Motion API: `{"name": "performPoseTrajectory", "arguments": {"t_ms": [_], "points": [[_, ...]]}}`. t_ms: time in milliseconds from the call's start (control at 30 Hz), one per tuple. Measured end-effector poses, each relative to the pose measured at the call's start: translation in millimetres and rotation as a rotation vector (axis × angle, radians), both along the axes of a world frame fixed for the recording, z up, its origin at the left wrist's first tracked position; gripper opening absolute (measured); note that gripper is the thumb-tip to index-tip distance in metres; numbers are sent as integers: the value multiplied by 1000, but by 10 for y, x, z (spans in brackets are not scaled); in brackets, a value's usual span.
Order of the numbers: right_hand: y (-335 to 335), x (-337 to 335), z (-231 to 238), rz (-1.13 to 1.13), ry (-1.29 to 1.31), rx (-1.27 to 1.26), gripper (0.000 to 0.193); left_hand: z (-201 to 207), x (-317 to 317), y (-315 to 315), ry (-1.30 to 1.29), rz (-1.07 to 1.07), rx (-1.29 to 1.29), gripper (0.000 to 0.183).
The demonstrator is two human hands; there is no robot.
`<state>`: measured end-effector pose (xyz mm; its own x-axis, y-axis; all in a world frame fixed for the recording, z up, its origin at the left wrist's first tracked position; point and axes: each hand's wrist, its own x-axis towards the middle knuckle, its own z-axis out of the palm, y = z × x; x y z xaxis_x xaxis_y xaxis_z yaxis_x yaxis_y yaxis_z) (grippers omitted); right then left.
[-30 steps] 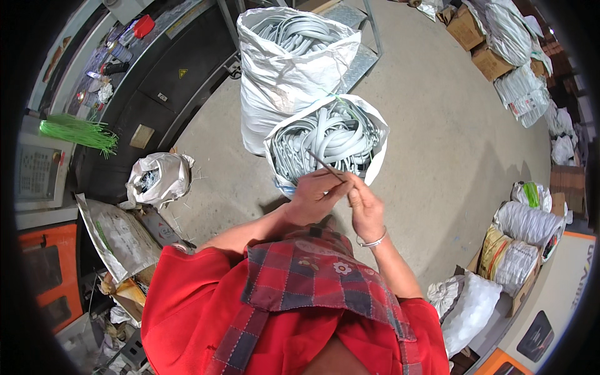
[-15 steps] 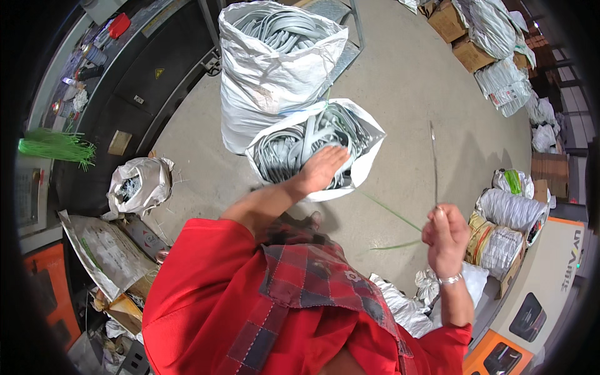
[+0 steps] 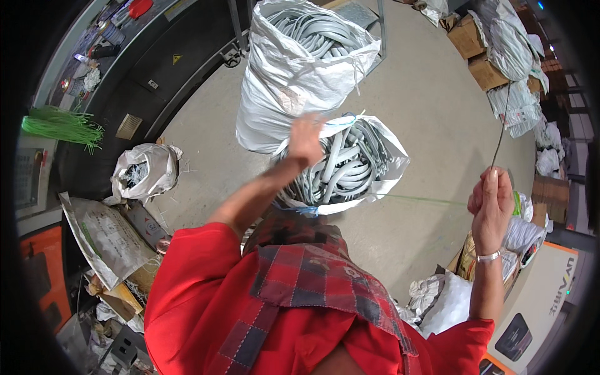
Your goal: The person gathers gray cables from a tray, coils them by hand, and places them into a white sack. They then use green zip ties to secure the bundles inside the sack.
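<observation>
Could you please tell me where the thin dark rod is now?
In the head view, the rod is toward the right, held in the right hand, above and right of the green cord.

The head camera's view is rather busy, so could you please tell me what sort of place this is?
Probably a factory workshop, judging by the dark machine housing, the white sacks of grey strips and the cardboard boxes.
</observation>
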<state>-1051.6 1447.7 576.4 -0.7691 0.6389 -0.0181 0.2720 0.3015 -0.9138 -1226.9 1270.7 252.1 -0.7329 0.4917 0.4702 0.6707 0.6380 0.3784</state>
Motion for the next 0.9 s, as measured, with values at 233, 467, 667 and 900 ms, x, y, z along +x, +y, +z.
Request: {"name": "performPoseTrajectory", "arguments": {"t_ms": [233, 467, 667, 900], "points": [[436, -378, -822, 168, 48, 646, 13, -549, -488, -242, -732, -76, -110, 21], [7, -782, -2249, 407, 69, 776, 8, -775, -12, -247, -143, -21, 250, 27], [-140, -512, -3485, 465, -336, 658, 13, -147, 482, -175, -980, 215, 250, 25], [-62, -335, -2767, 532, -191, 720, 14, -258, 452, -187, -644, 51, 253, 17]]}}
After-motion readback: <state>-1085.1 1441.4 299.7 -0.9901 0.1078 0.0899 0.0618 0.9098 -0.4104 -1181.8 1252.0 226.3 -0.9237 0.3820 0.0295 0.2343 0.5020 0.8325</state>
